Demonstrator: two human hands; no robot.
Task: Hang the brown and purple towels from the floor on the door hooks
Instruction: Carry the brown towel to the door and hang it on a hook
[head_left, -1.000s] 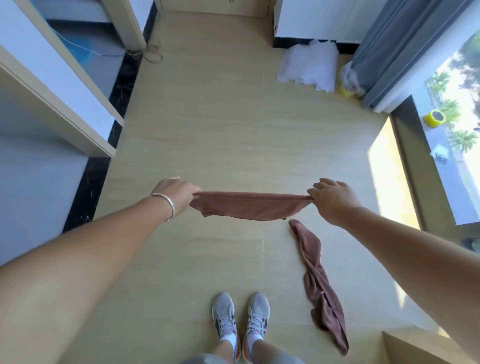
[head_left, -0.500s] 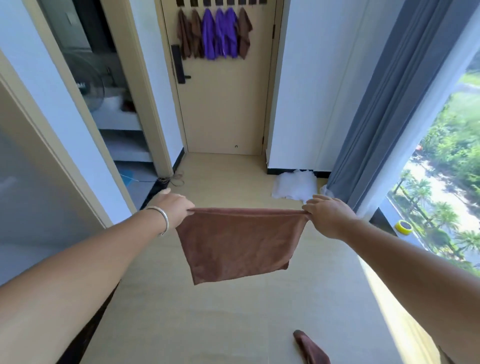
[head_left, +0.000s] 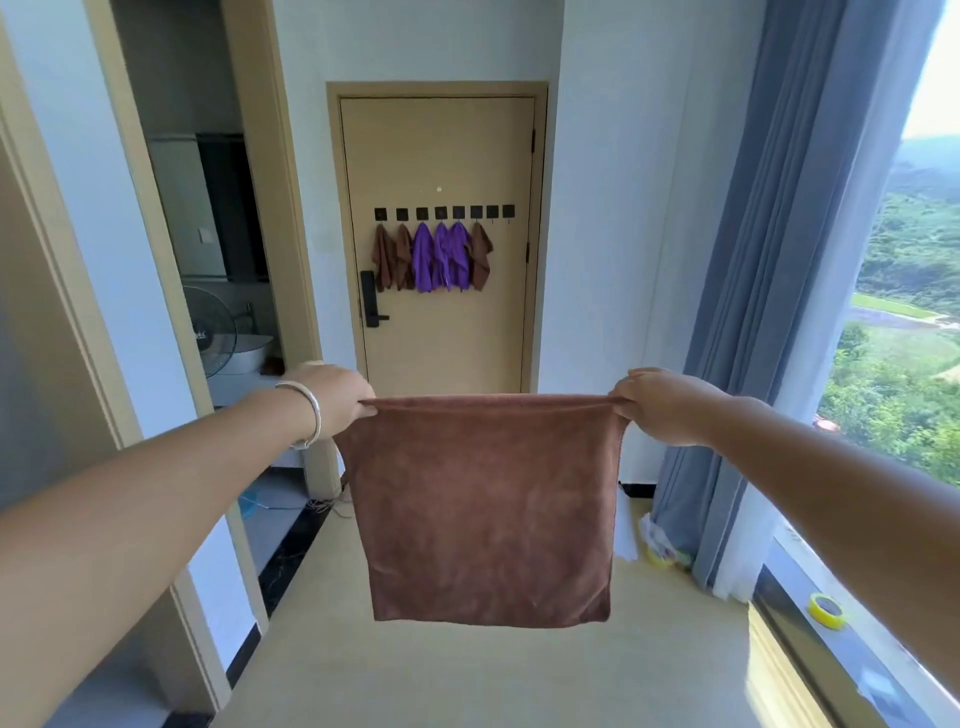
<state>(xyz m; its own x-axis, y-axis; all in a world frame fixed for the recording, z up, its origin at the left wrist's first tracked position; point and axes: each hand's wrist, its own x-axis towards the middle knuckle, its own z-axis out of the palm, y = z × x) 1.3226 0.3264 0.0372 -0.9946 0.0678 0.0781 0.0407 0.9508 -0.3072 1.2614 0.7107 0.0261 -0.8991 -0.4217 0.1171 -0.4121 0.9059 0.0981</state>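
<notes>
While I stand well back from the door (head_left: 441, 156), the task looks mostly done but not finished. Six towels already hang on it: two brown at the left end of the hook row (head_left: 442, 212), three purple towels (head_left: 441, 257) in the middle, one more brown to their right. By my count there are eight hooks, and the two at the right end are bare, so there is room for at least two more.

Between the hands hangs the brown towel (head_left: 485, 514), spread flat and off the floor, its top edge pulled taut and its lower edge free. My left hand (head_left: 332, 397) pinches the top left corner, fingers curled round the cloth; a bangle (head_left: 306, 415) sits on that wrist. My right hand (head_left: 657, 405) grips the top right corner the same way. Both hands are closed on the towel, neither is free.

What is left, as I judge it: walk to the door, gather a corner or loop, and set it on one of the bare right-end hooks. Whether more towels remain on the floor I cannot tell; the held towel hides much of the floor.

Containers: a pale basin (head_left: 249, 353) sits in the side room at the left, beside a fan (head_left: 208, 332). Its contents are not visible. A tape roll (head_left: 826, 610) lies on the window ledge at the right.
</notes>
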